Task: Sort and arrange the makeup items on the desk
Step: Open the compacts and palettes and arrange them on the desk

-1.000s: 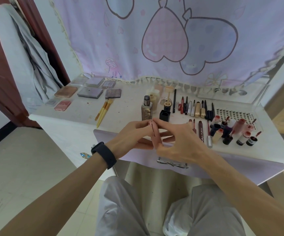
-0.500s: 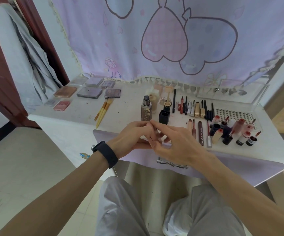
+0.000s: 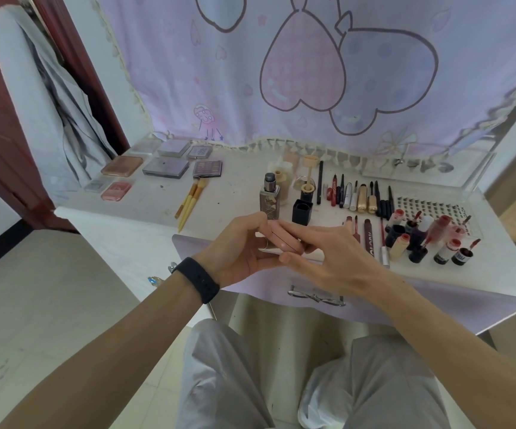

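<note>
Both hands are meeting just above the near edge of the counter (image 3: 133, 212). The left hand (image 3: 238, 252) is cradling a small pale pink item (image 3: 281, 240) from below, thumb lying over it and fingers curling under. The right hand (image 3: 331, 258) is pinching the same item's other end between forefinger and thumb. Most of it is hidden, so I cannot tell what it is. Lifting it off the counter in two hands is probably letting the person check or close it before choosing its group. The groups are lying by kind:

- palettes (image 3: 165, 167) and brushes (image 3: 190, 201) well beyond and left of the left hand
- a bottle (image 3: 269, 198) just beyond that hand
- pencils and tubes (image 3: 352, 196) in a row beyond the right hand
- small pots (image 3: 441, 255) off to its right
</note>
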Available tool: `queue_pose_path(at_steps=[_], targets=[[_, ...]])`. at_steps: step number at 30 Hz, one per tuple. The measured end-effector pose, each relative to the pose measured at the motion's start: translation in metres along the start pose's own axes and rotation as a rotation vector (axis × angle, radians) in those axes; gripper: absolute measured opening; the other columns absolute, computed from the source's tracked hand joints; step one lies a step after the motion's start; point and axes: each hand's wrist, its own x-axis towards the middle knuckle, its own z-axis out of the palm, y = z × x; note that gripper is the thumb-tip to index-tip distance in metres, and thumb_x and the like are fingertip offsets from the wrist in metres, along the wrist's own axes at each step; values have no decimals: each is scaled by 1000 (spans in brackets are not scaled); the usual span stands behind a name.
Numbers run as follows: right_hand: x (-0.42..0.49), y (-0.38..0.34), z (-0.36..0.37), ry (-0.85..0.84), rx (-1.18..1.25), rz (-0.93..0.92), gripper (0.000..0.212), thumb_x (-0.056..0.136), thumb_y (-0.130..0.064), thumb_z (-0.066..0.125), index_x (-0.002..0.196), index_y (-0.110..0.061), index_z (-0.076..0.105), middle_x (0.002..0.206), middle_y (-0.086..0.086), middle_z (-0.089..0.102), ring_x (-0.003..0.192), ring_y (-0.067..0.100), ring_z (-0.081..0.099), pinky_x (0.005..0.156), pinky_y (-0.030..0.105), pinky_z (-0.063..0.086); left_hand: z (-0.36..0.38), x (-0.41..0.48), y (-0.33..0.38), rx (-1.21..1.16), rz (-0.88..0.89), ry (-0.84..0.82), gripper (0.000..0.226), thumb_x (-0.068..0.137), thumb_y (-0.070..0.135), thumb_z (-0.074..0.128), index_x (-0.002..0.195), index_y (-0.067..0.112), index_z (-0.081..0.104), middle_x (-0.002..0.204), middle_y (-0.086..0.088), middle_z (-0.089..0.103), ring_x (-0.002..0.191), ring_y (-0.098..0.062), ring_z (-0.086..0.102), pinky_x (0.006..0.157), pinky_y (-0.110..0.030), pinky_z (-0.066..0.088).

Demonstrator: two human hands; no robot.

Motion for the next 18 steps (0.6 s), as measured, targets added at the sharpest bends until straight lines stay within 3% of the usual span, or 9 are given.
queue_pose_path(at_steps=[4,7,11,14,16,18], targets=[[-2,1,4,25,-65,25,68,93,-71,39,153,-38,39,123,-11,67,97,-2,56,89,15,43,2,0,-4,-28,33,14,52,82,18,43,117,-16,58,114,-30,65,102,-33,64,86,-37,56],[-2,2,7,28,-60,54,70,93,-72,36,153,-37,37,126,-10,66,100,-3,54,90,17,42,5,1,-2,33,77,8,44,86,17,40,107,-14,63,106,-25,69,92,-26,68,81,-34,57],[-5,2,5,-2,63,56,60,94,-73,38,150,-51,37,122,-26,61,101,-4,60,92,20,48,5,0,2,106,42,25,48,82,17,38,105,-13,67,114,-34,65,101,-43,62,86,-37,57],[-5,-1,5,-23,124,62,53,94,-70,38,146,-58,36,120,-29,58,105,-2,60,91,13,45,7,0,4,103,14,23,48,74,19,41,102,-8,68,110,-31,66,99,-37,63,81,-36,57],[-5,-2,5,-36,153,85,53,93,-64,40,146,-54,40,120,-28,58,107,-1,59,91,12,44,7,0,4,87,-4,39,47,70,18,44,105,-7,62,105,-28,67,95,-36,65,80,-38,58],[-6,-3,3,-55,136,91,57,92,-58,42,148,-43,45,119,-20,61,103,1,62,90,18,49,6,0,3,63,-30,65,52,66,16,46,112,-5,56,102,-26,68,91,-35,66,79,-42,59]])
